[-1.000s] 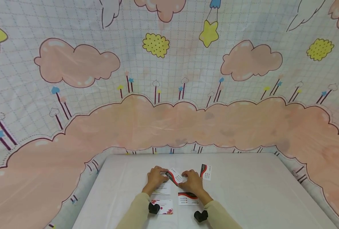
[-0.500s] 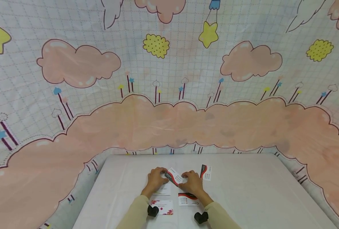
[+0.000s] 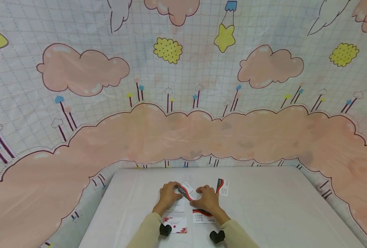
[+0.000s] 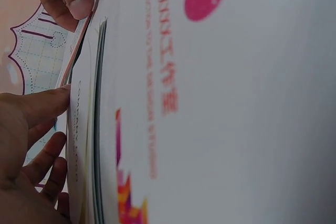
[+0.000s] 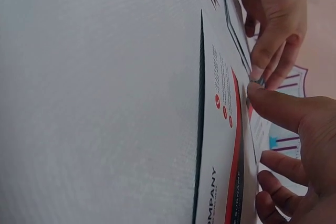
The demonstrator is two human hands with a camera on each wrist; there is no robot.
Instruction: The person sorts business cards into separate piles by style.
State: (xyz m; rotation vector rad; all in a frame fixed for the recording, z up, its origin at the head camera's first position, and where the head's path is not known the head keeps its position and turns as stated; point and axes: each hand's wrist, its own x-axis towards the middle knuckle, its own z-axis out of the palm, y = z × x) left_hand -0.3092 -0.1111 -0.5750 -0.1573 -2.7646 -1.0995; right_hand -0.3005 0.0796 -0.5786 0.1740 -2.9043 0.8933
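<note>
Between the two hands in the head view is a white business card (image 3: 190, 190) with a black and red wavy band, lying at a slant. My left hand (image 3: 167, 197) pinches its left end with thumb and fingers. At the opposite side my right hand (image 3: 209, 199) grips it, the right thumb (image 5: 278, 106) along its near edge. Under the left hand shows a white card (image 4: 79, 140) with dark lettering, partly covered in the head view. Closer to me lies a white card with pink flower print (image 3: 179, 225). A black-and-red card (image 3: 202, 217) sits below the right hand.
One more black-and-red card (image 3: 223, 187) lies upright-turned to the right of the right hand. The cards are on a white-covered table (image 3: 264, 206). Behind it hangs a cloth backdrop (image 3: 183, 134) with clouds and stars. Each wrist carries a black strap piece (image 3: 217, 236).
My right thumb has slid slightly left along the card's near edge. Both hands otherwise stay almost where they were, with the card between them.
</note>
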